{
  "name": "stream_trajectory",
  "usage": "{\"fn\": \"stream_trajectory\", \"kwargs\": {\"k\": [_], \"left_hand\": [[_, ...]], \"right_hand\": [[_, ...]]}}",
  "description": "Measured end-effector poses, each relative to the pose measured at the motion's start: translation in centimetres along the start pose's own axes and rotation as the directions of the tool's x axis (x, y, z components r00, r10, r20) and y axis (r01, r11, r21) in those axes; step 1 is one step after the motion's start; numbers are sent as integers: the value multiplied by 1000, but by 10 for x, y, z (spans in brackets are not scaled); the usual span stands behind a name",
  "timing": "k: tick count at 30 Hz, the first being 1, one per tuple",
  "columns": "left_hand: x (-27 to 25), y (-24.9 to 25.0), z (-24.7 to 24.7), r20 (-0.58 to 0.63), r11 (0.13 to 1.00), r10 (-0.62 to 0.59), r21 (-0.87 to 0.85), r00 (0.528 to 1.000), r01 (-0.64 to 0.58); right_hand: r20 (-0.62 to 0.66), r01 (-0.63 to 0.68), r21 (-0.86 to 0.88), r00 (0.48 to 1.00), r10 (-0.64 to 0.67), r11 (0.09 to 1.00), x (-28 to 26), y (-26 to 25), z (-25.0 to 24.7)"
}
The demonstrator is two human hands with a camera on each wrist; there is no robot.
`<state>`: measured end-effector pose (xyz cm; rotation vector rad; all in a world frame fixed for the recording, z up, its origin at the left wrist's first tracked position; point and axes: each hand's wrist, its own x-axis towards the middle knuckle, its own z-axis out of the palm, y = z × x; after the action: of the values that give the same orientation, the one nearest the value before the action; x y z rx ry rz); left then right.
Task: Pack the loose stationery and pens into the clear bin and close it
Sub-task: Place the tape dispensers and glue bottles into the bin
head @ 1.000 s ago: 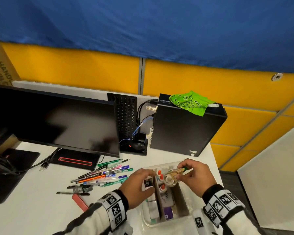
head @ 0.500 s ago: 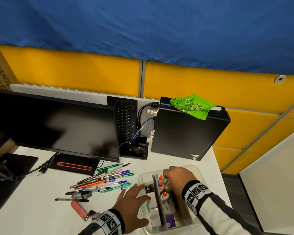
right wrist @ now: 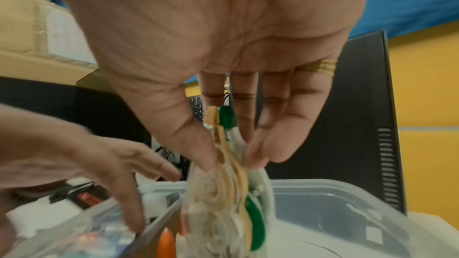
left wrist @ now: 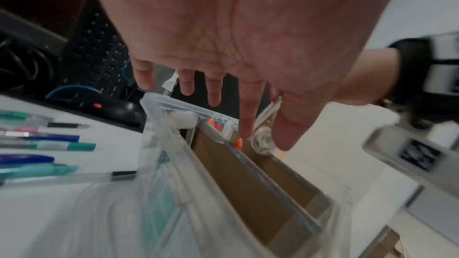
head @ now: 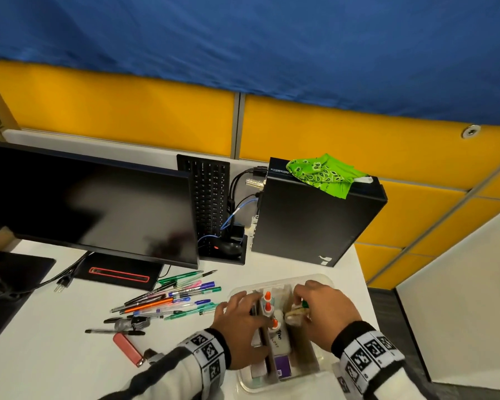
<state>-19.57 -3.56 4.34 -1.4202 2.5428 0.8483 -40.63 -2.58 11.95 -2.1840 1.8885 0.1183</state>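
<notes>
White desk (head: 55,368), yellow partition panels (head: 122,111), blue cloth (head: 243,39).

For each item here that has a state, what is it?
Bin: open, no lid on.
Tape dispensers: pinched by right hand, over bin.
Left hand: open, over bin's left side.
Pens: loose on desk.
Monitor: dark.

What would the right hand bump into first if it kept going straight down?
Probably the floor of the clear plastic bin: the right hand pinches see-through tape dispensers down into its right compartment. Depth is unclear.
</notes>
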Motion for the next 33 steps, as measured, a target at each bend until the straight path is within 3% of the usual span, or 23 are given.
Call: {"fn": "stream_trajectory", "kwargs": {"k": [6, 9, 11, 14, 25, 30, 33], "left_hand": [[13, -8, 2, -18, 998, -59, -4, 998, 59], [12, -14, 4, -131, 993, -63, -107, 989, 50], [11, -25, 7, -237, 972, -117, -228, 964, 62], [4, -54, 11, -295, 937, -210, -334, 932, 106], [-42, -140, 35, -235, 894, -401, -311, 886, 322], [-76, -164, 46, -186, 921, -383, -154, 905, 358], [-92, -186, 62, -198, 939, -343, -55, 918, 339]], "right_hand": [[154, 191, -92, 972, -175, 977, -15, -5, 16], [206, 286, -154, 946, -252, 946, -13, -12, 26], [224, 310, -191, 938, -266, 932, -8, -15, 30], [215, 324, -190, 935, -283, 927, 1, -15, 37], [155, 180, -18, 972, -176, 983, 16, -7, 72], [148, 30, 187, 987, -58, 982, 21, -2, 67], [198, -104, 340, 979, 37, 935, 26, 7, 72]]}}
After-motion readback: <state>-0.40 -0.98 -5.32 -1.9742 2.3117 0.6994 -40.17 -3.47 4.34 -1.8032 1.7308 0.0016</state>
